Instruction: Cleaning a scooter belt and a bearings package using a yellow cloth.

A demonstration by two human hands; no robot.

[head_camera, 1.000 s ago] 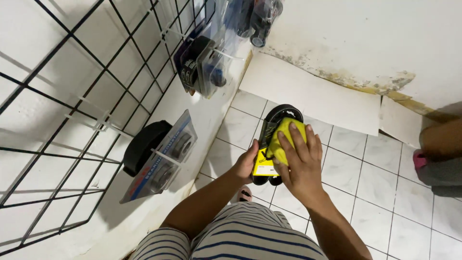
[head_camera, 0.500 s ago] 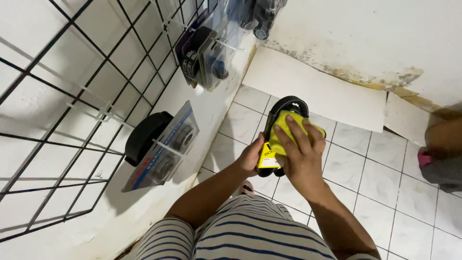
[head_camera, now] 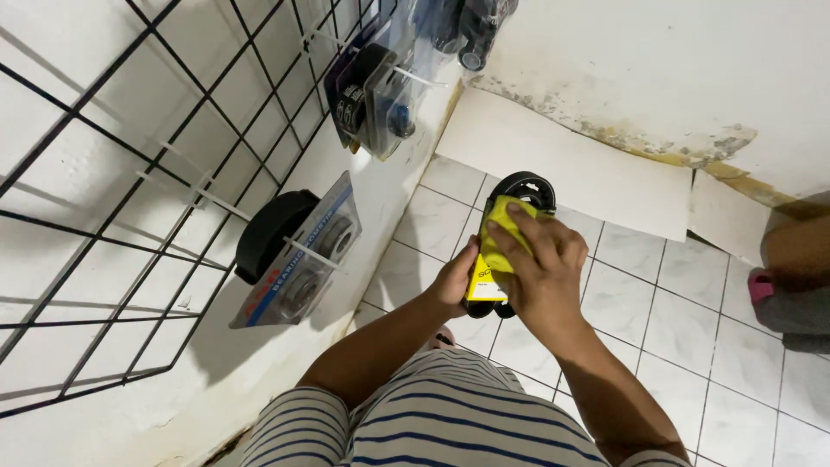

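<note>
Right now both hands grip the yellow-and-black packet (head_camera: 497,259), left hand (head_camera: 456,281) under it, right hand (head_camera: 538,264) over it, not yet hung on the wire rack (head_camera: 130,173) beside it.

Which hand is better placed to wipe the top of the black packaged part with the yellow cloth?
The right hand. It already presses the yellow cloth on the black packaged part, while the left hand grips the package's edge from the side, steadying it.

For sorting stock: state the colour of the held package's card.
Yellow card on a black part, head view.
</note>
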